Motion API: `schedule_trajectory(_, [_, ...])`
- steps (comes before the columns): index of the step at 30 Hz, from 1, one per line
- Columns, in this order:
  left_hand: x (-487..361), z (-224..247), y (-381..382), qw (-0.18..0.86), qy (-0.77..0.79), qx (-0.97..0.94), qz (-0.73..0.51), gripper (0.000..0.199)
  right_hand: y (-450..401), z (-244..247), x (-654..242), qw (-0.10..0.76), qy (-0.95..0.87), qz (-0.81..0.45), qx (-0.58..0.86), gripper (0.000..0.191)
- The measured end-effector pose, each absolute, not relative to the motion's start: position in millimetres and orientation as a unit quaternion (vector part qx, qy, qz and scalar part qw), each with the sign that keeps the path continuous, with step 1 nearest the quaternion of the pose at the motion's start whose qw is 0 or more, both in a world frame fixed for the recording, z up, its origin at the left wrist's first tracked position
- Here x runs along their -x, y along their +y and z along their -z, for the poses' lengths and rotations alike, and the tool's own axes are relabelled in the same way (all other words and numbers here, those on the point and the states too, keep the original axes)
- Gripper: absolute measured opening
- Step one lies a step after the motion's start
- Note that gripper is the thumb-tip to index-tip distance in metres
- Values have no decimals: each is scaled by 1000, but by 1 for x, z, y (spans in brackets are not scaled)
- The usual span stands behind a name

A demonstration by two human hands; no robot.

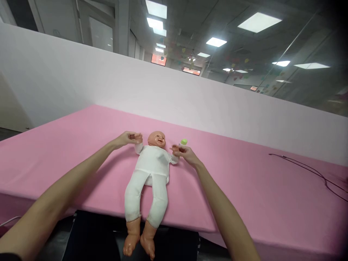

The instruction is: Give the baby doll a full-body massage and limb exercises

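Across the near edge of a broad, pink cloth-covered table (244, 174) lies a baby doll with a peach-coloured plastic head and a white fabric body (153, 161), face up, head toward the far side and bare plastic feet out past the rim. With its trunk on the cloth, the table seems to bear most of its weight, leaving the hands to manage only the arms. The bare left hand (125, 138) has thumb and fingers drawn narrow on the doll's hand beside the head; the bare right hand (189, 154) pinches the other doll hand, a little lower. Held at both ends this way, the arms are bent up and apart, which probably also keeps the body from rolling.

Just beyond the right hand sits a small bright-green object (184, 141), partly hidden, its kind hard to tell; it would be the nearest thing to knock if that hand pushed farther. Pink cloth stretches outward past both forearms, so sideways room looks generous. Behind the head, a plain white partition wall (176, 98) bounds the far edge. Well to the right, a thin dark cable (323, 177) trails over the cloth. Below the overhanging feet are the person's dark-clothed legs (89, 239).
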State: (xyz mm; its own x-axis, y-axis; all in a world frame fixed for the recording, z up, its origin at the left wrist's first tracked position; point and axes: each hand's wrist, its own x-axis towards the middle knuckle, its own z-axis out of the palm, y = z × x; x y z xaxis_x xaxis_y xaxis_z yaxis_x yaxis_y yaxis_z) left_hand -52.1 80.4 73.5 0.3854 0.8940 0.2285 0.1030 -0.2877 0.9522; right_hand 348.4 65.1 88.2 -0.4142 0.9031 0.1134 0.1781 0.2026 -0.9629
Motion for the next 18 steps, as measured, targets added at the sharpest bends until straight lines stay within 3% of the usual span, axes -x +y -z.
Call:
schedule_trajectory(4, [73, -64, 34, 376, 279, -834, -293, 25, 21, -86, -364, 210, -819, -422, 327, 29])
schedule_trajectory(7, [73, -46, 14, 332, 238, -873, -267, 11, 5, -71, -364, 187, -857, -366, 310, 20])
schedule_trajectory(9, [72, -41, 11, 337, 239, -867, -278, 13, 2, -67, -362, 195, -856, -357, 318, 19])
schedule_trajectory(13, [69, -57, 31, 414, 316, -782, -344, 33, 18, -78, -358, 256, -804, -405, 350, 29])
schedule_trajectory(18, [37, -80, 91, 493, 408, -594, -488, 52, 80, -84, -339, 470, -631, -427, 446, 39])
